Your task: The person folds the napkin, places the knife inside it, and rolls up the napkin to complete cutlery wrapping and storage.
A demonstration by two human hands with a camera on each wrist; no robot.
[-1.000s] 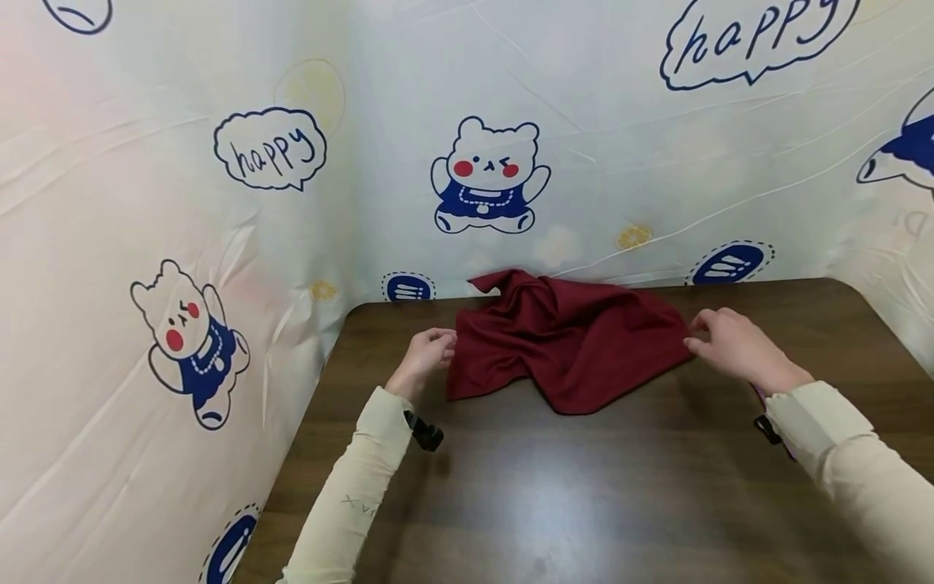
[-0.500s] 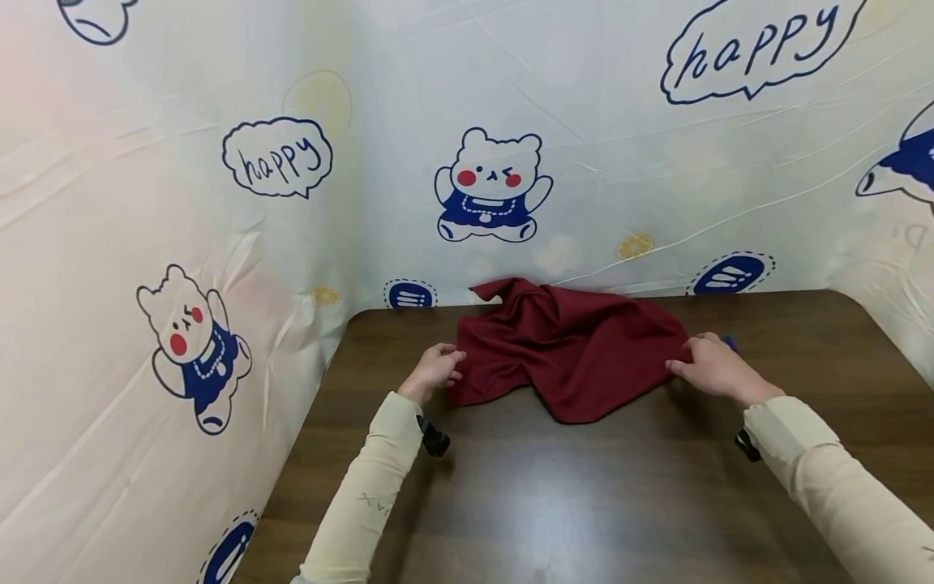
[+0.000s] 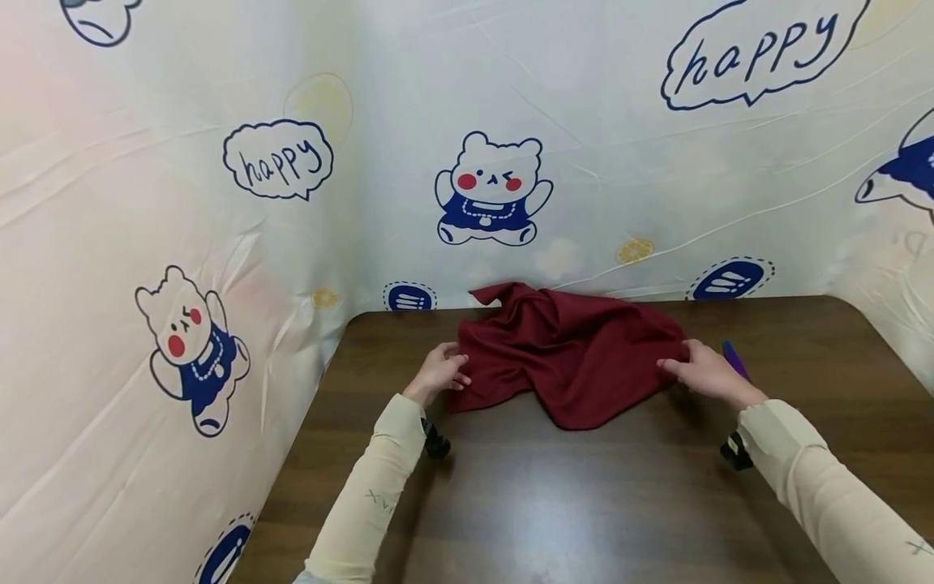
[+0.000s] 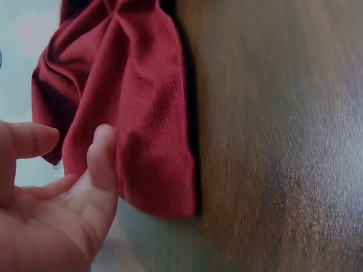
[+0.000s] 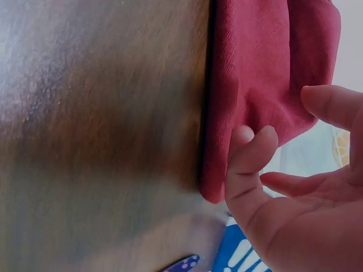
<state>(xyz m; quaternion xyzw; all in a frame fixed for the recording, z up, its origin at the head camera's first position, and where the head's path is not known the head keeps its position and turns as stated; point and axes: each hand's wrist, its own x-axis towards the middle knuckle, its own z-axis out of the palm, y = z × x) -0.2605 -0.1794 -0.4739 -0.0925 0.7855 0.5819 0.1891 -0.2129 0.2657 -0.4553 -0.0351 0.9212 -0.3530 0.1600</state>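
Note:
A crumpled dark red cloth lies in folds at the far side of the brown table. At the cloth's left end is my left hand, fingers and thumb apart. In the left wrist view these fingers overlap the cloth without pinching it; contact is unclear. My right hand is at the cloth's right end. Its loosely bent fingers stand before the cloth in the right wrist view, with the thumb apart and no fabric gripped. Whether they touch it cannot be told.
A slim purple-blue thing shows just behind my right hand, partly hidden by the arm; pale dots mark its end. A printed curtain hangs along the table's back and left sides. A dark camera sits under my left wrist.
My right hand has moved left over the cloth's right end, uncovering the purple-blue thing's upper part. My left hand has shifted slightly right, its fingers spreading. The cloth keeps nearly the same shape.

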